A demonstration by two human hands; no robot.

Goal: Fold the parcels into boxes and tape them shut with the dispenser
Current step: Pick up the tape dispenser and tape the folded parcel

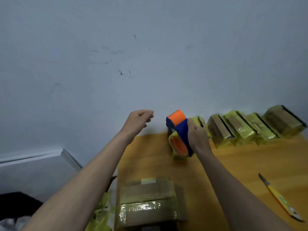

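Observation:
My right hand [198, 137] grips a blue tape dispenser [180, 130] with an orange roller and a yellowish tape roll, held above the far part of the wooden table [233, 164]. My left hand [139, 121] is raised to the left of it, empty, fingers loosely curled and apart. A cardboard box [146, 202] with shiny tape across its top sits at the table's near left edge, between my forearms. A row of several taped yellow-brown boxes [250, 129] lines the wall at the back right.
A yellow utility knife [280, 199] lies on the table at the right. Crumpled yellow tape scraps [101, 215] hang by the table's left edge. A pale wall [150, 64] stands close behind the table. A grey ledge [41, 157] is at lower left.

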